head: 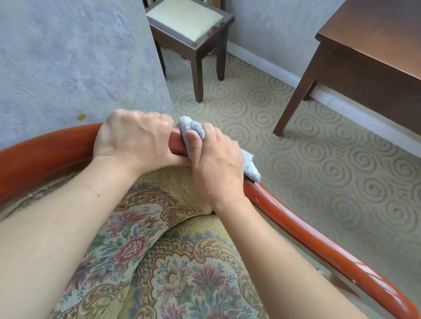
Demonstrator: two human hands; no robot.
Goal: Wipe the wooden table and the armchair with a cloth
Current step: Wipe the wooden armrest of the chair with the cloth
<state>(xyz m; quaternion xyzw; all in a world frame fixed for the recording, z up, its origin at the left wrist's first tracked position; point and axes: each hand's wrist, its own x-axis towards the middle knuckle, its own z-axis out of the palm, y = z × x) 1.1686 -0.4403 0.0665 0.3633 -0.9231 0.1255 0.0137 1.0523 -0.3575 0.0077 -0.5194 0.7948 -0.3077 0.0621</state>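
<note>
Currently on the armchair (171, 272), rail (301, 228) stage.
Left hand (133, 141): fingers curled over the rail top, gripping it, steadying.
Right hand (216, 165): gripping a bunched cloth (192, 127) against the rail, just beside the left hand; loose tail (251, 169) trailing on the wood.
Table (398, 41): well apart, far right.
Stool (190, 19): by the wall.
Risks, judged: bunched cloth, so narrow contact and likely missed strips; tail slipping free; rail underside and the patch under the left hand skipped.
</note>
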